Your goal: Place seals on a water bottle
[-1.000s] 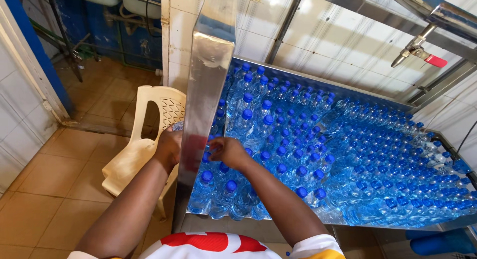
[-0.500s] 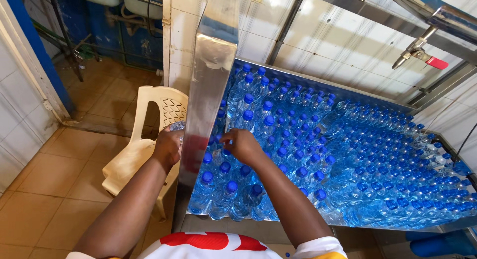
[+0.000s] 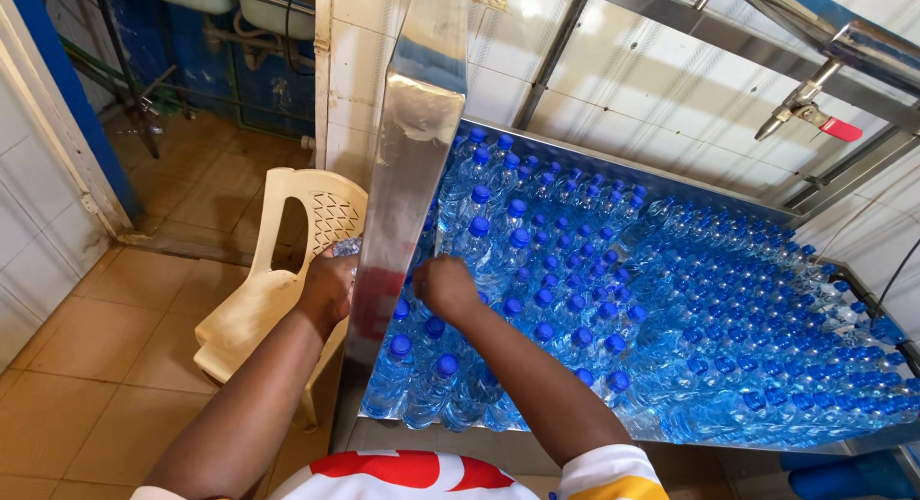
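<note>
Clear bottles (image 3: 613, 318) wore blue caps in a silver steel tray (image 3: 407, 184); the left plastic chair (image 3: 287, 270) was cream, the floor tiles (image 3: 86, 356) tan.

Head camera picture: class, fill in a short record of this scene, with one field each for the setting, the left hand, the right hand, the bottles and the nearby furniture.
Setting: tiled room with a steel tray table against the wall
Left hand: left hand outside the upright steel side panel, holding a clear bottle
Right hand: right hand over the tray, among the bottle tops; its grip cannot be seen
Bottles: capped water bottles with blue caps, standing packed together and filling the tray
Furniture: cream plastic chair on the floor, left of the table
Pipework: tap with red handle above the tray
</note>
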